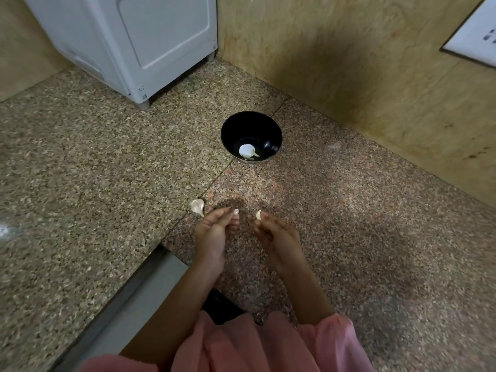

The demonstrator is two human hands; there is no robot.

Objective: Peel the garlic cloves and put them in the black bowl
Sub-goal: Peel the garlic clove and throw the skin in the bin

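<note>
A black bowl (251, 127) stands on the speckled stone counter, with a peeled white clove (246, 150) and a scrap of skin at its bottom. Nearer to me, my right hand (276, 237) pinches a pale garlic clove (258, 215) at its fingertips. My left hand (214, 232) hovers just to the left of it, fingers curled, with nothing clearly held in it. An unpeeled clove (197, 206) lies on the counter just beyond the left hand's fingertips.
A white appliance (128, 41) stands at the back left on short feet. Tan stone walls (349, 63) close the corner behind and to the right of the bowl. A grey channel (139, 299) cuts the counter at the front left.
</note>
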